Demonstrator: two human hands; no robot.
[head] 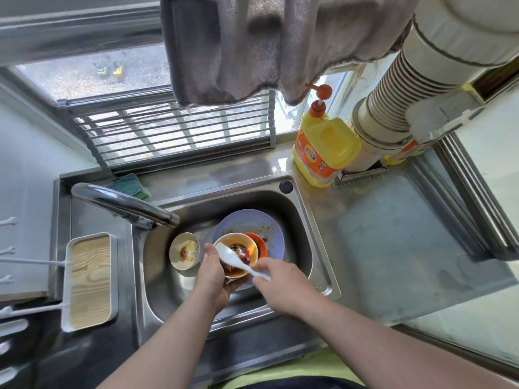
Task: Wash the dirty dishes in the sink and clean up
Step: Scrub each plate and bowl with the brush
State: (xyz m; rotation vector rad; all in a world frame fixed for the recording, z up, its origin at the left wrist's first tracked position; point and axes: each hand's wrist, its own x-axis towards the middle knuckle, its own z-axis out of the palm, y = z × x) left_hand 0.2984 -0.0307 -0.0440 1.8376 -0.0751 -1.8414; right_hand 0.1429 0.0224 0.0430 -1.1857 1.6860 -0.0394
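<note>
Gripping sauce-stained bowl [238, 255] at its rim, left hand [214, 279] holds it above sink [306, 220], frame centre; right hand [276, 284] pinches white spoon [238, 261], w/ scoop end in bowl.

Single head view: looks steeply down, forward onto sink [317, 265], close above; window [174, 127] beyond.

Bright window daylight, fisheye-warped edges.
</note>
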